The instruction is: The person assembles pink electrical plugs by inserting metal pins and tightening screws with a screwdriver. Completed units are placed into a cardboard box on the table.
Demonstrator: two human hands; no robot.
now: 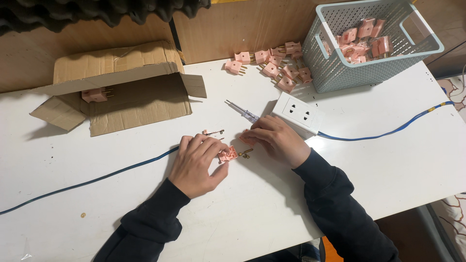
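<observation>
Both hands rest on the table (388, 160): left hand (196, 162) pinches one pink plug half (227, 154); right hand (276, 140) covers another pink piece (244, 139), grip unclear. One cardboard box (121, 87), one grey basket (335, 73).

the person wears a black long-sleeved top of soft, matte cloth. both sleeves reach the wrists, and the cuffs bunch into loose folds. the left hand (196, 162) and right hand (276, 139) are bare, with no rings, watch or gloves. at six o'clock, by the right sleeve, a small patch of orange cloth shows.
</observation>
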